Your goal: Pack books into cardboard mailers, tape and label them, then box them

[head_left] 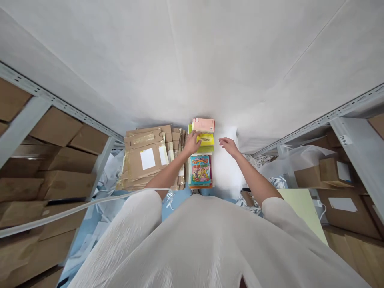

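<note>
My left hand (192, 143) is at the left edge of a small yellow book (207, 139), its fingers closed on that edge. Just right of the book, my right hand (229, 146) hovers over a white surface with fingers apart and nothing in them. A pink book (204, 125) lies at the far end of the row, beyond the yellow one. Under the yellow book a green-edged book (205, 149) shows in part. Nearer my body is a stack topped by a colourful children's picture book (200, 170).
Flattened cardboard packages (141, 156) with tape and white labels are piled at the left. White sheeting (228, 172) covers the right side. Metal shelves of cardboard boxes (69, 172) stand on both sides, with shredded paper (252, 202) on the floor and a wall ahead.
</note>
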The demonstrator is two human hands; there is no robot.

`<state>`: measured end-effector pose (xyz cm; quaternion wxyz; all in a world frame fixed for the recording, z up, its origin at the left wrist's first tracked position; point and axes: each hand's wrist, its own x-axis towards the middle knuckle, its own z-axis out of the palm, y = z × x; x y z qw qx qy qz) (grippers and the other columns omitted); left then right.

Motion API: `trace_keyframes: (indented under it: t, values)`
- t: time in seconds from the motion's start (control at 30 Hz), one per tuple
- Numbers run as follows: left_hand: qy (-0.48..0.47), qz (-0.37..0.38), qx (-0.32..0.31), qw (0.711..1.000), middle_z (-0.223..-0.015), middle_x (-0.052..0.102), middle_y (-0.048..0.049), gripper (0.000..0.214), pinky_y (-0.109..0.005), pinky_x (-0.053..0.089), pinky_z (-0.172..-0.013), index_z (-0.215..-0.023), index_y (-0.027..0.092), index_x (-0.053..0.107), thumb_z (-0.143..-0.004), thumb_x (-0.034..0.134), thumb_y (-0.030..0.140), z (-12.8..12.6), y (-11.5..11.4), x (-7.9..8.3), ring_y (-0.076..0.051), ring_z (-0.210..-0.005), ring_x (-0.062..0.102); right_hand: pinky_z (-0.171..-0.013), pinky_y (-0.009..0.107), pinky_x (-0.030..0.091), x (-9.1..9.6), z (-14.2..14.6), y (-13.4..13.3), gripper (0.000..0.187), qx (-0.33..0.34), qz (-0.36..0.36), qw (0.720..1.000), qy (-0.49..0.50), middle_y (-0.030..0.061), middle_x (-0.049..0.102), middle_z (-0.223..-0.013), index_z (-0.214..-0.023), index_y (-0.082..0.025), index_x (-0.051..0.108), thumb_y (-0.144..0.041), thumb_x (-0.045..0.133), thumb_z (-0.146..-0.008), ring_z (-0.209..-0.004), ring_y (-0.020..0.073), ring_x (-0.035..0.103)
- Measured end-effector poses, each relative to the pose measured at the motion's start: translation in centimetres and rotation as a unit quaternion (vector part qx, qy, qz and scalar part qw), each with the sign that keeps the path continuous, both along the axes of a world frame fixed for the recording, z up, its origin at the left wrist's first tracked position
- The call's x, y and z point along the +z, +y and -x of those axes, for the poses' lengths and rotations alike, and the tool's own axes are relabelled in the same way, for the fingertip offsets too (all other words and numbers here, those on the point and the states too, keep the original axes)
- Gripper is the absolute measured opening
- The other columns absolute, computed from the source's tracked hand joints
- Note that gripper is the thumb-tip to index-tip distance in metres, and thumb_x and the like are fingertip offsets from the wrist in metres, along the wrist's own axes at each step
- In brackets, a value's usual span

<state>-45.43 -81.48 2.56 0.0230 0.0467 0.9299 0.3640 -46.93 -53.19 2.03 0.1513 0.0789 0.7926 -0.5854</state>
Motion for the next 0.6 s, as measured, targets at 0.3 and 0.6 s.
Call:
trace_keyframes:
  t: [0.3,0.6]
  values:
    - [-0.014,-0.012,-0.014,1.000,-0.177,0.050,-0.0182,0.055,-0.068,0.042,-0.134,-0.157,0.023,0.064,-0.102,0.059,0.022,6.7,-1.8,-1.3,-0.042,-0.167,0.044,-0.110,0.043,0.060,-0.5,6.3,-5.4,0.041,-0.031,0.004,0.999,0.043,0.0085,0.084,-0.131,-0.128,-0.022,0.081,-0.038,0.075,-0.091,-0.121,0.0271,0.074]
    - [-0.024,-0.011,-0.014,1.000,-0.176,0.052,-0.0188,0.054,-0.069,0.046,-0.130,-0.152,0.022,0.066,-0.099,0.055,0.018,6.7,-2.1,-1.1,-0.042,-0.163,0.049,-0.114,0.045,0.060,-1.9,6.8,-6.7,0.041,-0.068,0.006,0.997,0.038,0.0095,0.082,-0.140,-0.127,-0.022,0.080,-0.037,0.073,-0.090,-0.126,0.0281,0.074]
